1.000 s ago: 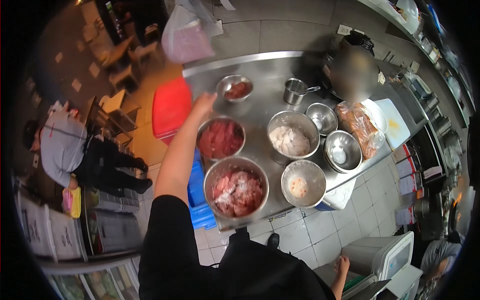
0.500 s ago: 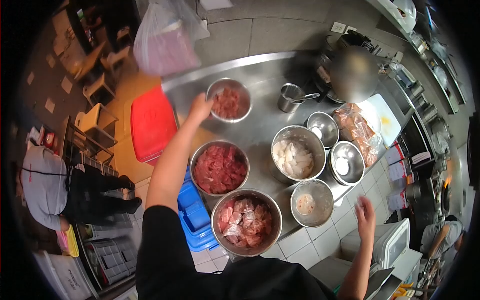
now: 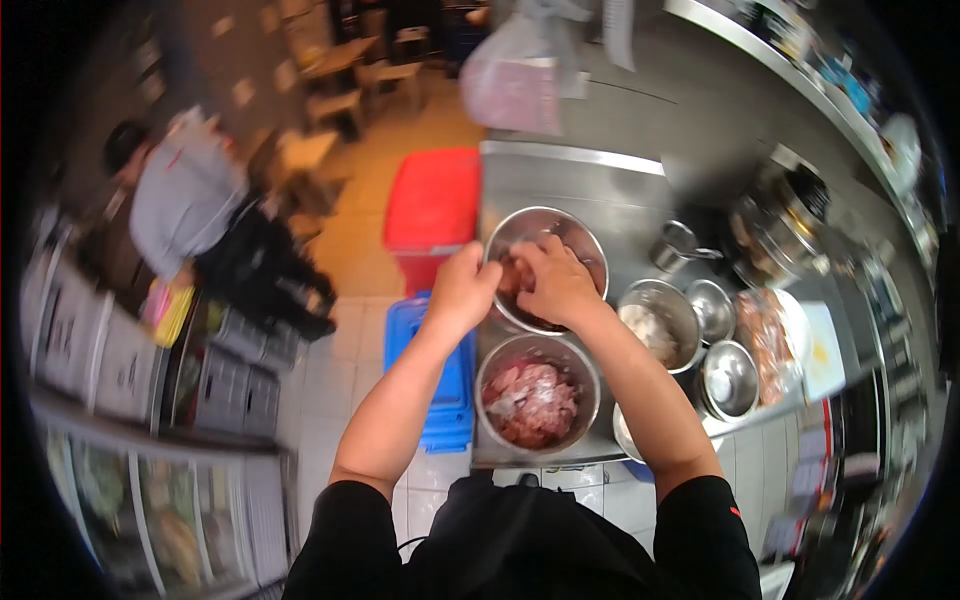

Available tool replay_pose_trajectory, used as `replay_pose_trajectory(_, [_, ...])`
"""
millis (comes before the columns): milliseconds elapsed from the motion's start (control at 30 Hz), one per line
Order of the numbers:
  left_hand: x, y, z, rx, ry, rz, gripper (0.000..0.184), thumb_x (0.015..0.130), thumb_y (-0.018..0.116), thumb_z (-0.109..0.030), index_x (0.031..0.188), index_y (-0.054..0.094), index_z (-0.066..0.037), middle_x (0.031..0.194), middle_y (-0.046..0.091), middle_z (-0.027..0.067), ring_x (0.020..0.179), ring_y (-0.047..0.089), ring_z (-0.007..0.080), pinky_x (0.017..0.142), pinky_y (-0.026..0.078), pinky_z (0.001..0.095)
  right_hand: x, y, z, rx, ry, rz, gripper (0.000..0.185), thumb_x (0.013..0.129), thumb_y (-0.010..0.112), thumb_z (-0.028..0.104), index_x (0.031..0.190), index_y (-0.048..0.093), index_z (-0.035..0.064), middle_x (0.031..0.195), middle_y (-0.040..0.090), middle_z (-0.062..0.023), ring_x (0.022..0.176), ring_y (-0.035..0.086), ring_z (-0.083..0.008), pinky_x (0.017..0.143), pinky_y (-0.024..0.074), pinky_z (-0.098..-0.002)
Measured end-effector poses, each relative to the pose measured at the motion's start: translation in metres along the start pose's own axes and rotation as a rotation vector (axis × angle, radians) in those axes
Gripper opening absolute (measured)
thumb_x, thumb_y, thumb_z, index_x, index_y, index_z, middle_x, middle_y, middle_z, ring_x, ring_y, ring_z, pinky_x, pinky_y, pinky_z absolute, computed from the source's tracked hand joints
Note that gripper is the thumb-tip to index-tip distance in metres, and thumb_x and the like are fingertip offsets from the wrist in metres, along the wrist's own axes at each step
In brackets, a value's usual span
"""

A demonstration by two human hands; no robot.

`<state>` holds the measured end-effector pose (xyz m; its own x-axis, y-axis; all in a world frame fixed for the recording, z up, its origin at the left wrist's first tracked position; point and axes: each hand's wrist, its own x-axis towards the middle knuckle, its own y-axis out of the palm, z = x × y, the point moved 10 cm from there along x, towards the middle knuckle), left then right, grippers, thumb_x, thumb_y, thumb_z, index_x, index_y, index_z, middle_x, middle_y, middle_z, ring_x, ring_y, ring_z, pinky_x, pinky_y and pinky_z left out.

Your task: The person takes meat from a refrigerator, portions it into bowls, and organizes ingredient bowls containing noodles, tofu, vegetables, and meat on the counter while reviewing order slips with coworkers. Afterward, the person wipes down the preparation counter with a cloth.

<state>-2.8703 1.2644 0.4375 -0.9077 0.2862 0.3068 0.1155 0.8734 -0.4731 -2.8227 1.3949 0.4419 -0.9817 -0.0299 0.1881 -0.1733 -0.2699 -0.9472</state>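
A red box (image 3: 432, 205) stands beside the desk (image 3: 510, 175), near blue containers (image 3: 428, 400). A plastic bag (image 3: 512, 85) hangs by the wall (image 3: 640, 125). A grey-shirted person (image 3: 190, 200) bends forward, well apart.

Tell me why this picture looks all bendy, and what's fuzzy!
In the head view, the shelf curves and the corners go black, probably from a very wide lens; also in the head view, the stools look smeared and the floor behind glows orange.

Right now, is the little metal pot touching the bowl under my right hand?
Apart. The head view plainly shows a strip of steel counter between the little metal pot and the bowl under your right hand.
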Motion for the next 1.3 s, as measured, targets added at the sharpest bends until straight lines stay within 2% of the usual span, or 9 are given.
replay_pose_trajectory(233, [-0.151, -0.105, 0.051, -0.065, -0.369, -0.178, 0.016, 0.085, 0.05, -0.009, 0.086, 0.059, 0.004, 0.074, 0.064, 0.0137, 0.06, 0.067, 0.0233, 0.051, 0.056, 0.034, -0.02, 0.074, 0.13, 0.468, -0.359, 0.226, 0.025, 0.071, 0.068, 0.008, 0.095, 0.063, 0.0099, 0.08, 0.066, -0.0141, 0.088, 0.065, -0.0326, 0.077, 0.0511, -0.0417])
replay_pose_trajectory(433, [-0.287, -0.177, 0.055, -0.245, -0.551, -0.389, 0.019, 0.086, 0.048, -0.008, 0.093, 0.058, 0.008, 0.077, 0.064, 0.0175, 0.06, 0.067, 0.0262, 0.049, 0.058, 0.0353, -0.109, 0.058, 0.262, 0.513, -1.053, 0.492, 0.051, 0.07, 0.073, 0.011, 0.118, 0.058, 0.0122, 0.118, 0.055, -0.0166, 0.106, 0.058, -0.0338, 0.091, 0.0472, -0.0388])
replay_pose_trajectory(700, [-0.466, -0.264, 0.097, -0.263, -0.704, -0.626, 0.019, 0.085, 0.048, -0.006, 0.093, 0.056, 0.009, 0.077, 0.064, 0.0141, 0.06, 0.065, 0.0223, 0.049, 0.058, 0.034, -0.218, 0.143, 0.41, 0.191, -1.215, 0.672, 0.05, 0.073, 0.068, 0.01, 0.122, 0.059, 0.0148, 0.12, 0.055, -0.0152, 0.106, 0.058, -0.035, 0.092, 0.0474, -0.0413])
replay_pose_trajectory(767, [-0.522, -0.3, 0.101, -0.234, -0.729, -0.703, 0.019, 0.085, 0.048, -0.006, 0.094, 0.057, 0.008, 0.077, 0.064, 0.0135, 0.06, 0.065, 0.0216, 0.049, 0.057, 0.0335, -0.224, 0.101, 0.459, 0.559, -1.224, 0.552, 0.048, 0.075, 0.067, 0.011, 0.123, 0.058, 0.0121, 0.121, 0.056, -0.015, 0.106, 0.058, -0.0335, 0.09, 0.048, -0.0402])
replay_pose_trajectory(867, [-0.602, -0.347, 0.112, -0.194, -0.74, -0.815, 0.019, 0.085, 0.048, -0.007, 0.094, 0.058, 0.007, 0.076, 0.064, 0.0126, 0.06, 0.065, 0.02, 0.05, 0.056, 0.0326, -0.229, 0.103, 0.513, 0.548, -1.015, 0.468, 0.049, 0.08, 0.064, 0.014, 0.127, 0.055, 0.0089, 0.117, 0.06, -0.016, 0.105, 0.06, -0.0339, 0.089, 0.0484, -0.038])
replay_pose_trajectory(1067, [-0.723, -0.415, 0.126, -0.034, -0.743, -0.921, 0.022, 0.09, 0.053, -0.017, 0.094, 0.059, 0.004, 0.078, 0.065, 0.0149, 0.059, 0.066, 0.0211, 0.053, 0.055, 0.0331, -0.288, 0.262, 0.595, 0.703, -0.808, 0.785, 0.052, 0.081, 0.061, 0.017, 0.128, 0.051, -0.0032, 0.118, 0.061, -0.0257, 0.112, 0.059, -0.0361, 0.094, 0.0466, -0.0375])
replay_pose_trajectory(1133, [-0.761, -0.424, 0.167, -0.264, -0.831, -0.827, 0.03, 0.094, 0.057, -0.028, 0.094, 0.058, 0.002, 0.079, 0.065, 0.0137, 0.061, 0.066, 0.0193, 0.053, 0.054, 0.0338, -0.305, 0.328, 0.609, 0.771, -0.81, 0.84, 0.052, 0.079, 0.06, 0.016, 0.127, 0.052, -0.0034, 0.117, 0.062, -0.0248, 0.111, 0.059, -0.0351, 0.093, 0.0468, -0.0374])
replay_pose_trajectory(1167, [-0.783, -0.449, 0.176, -0.259, -0.805, -0.874, 0.039, 0.095, 0.058, -0.04, 0.094, 0.058, -0.001, 0.079, 0.064, 0.0113, 0.063, 0.066, 0.0174, 0.053, 0.053, 0.0333, -0.309, 0.366, 0.611, 0.766, -0.789, 0.885, 0.05, 0.078, 0.06, 0.015, 0.126, 0.053, -0.0021, 0.115, 0.063, -0.0235, 0.11, 0.06, -0.0346, 0.092, 0.047, -0.0375])
replay_pose_trajectory(1300, [-0.872, -0.642, 0.103, 0.385, -0.713, -1.253, 0.036, 0.094, 0.059, -0.04, 0.095, 0.058, -0.004, 0.073, 0.062, 0.0059, 0.056, 0.058, 0.0129, 0.052, 0.048, 0.0293, -0.321, 0.401, 0.618, 0.772, -0.643, 0.866, 0.043, 0.076, 0.057, 0.011, 0.119, 0.058, 0.0032, 0.107, 0.066, -0.0179, 0.102, 0.063, -0.0301, 0.087, 0.0481, -0.038])
